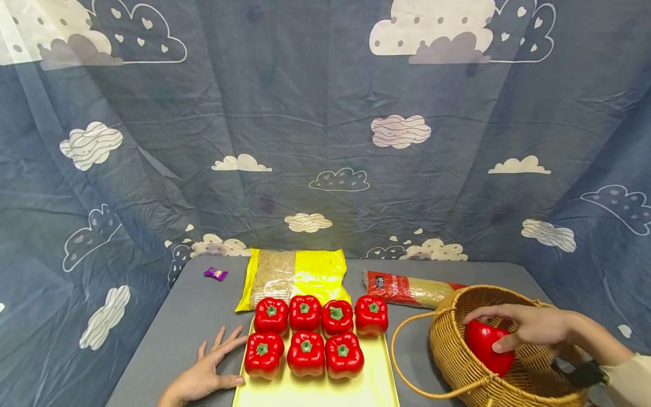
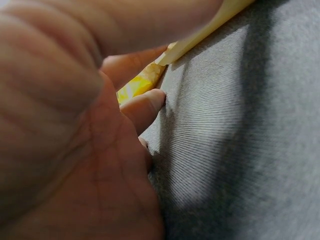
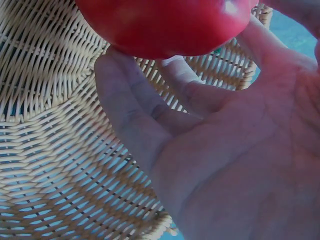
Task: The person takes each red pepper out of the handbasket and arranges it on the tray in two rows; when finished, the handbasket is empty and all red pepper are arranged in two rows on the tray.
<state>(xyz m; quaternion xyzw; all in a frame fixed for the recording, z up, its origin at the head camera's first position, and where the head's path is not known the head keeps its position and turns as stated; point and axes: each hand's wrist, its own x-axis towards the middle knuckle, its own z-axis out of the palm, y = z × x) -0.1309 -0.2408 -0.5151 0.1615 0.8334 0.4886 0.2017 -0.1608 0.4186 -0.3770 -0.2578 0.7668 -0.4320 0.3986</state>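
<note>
My right hand grips a red bell pepper inside the mouth of a wicker basket. In the right wrist view, curled fingers hold that pepper, with the woven wall beyond. On the left, my left hand lies with spread fingers against the left edge of a pale yellow tray. Its thumb and index fingertip touch the rim. Several red bell peppers with green stems stand in two rows on the tray, the back row having one more at the right.
Behind the tray lies a yellow bag with a clear window. A red packet of noodles lies behind the basket, whose handle leans toward the tray. A small purple wrapped candy sits at the back left of the grey table.
</note>
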